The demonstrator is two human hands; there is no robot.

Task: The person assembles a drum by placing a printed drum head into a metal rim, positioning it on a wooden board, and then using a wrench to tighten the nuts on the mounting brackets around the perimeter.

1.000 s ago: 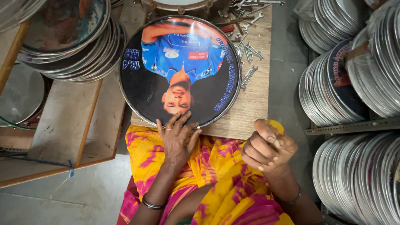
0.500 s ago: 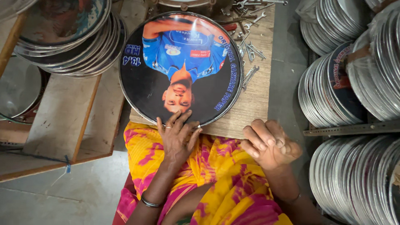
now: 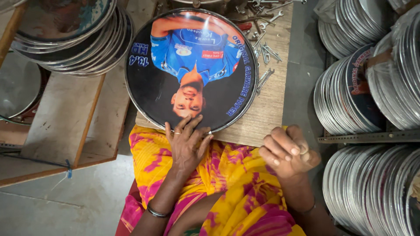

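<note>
A large round drum head [image 3: 144,87] with a metal rim and a printed picture of a person in a blue shirt lies flat on a wooden board [image 3: 267,113]. My left hand [image 3: 186,144] rests spread on its near edge, fingers on the rim. At the board's near right corner my right hand [image 3: 286,150] is curled, fingertips pinched together; whether something small is in it cannot be made out. Both arms come up over my yellow and pink cloth [image 3: 227,183].
Several spanners and small metal parts [image 3: 264,50] lie on the board beyond the disc. Stacks of similar rimmed discs stand on a rack at right [image 3: 363,87] and lie piled at upper left [image 3: 70,39]. A wooden bench [image 3: 57,126] sits at left on the grey floor.
My right hand dropped from a raised fist to the board's corner, then curled up with its fingertips pinched. The left hand stayed on the disc's rim.
</note>
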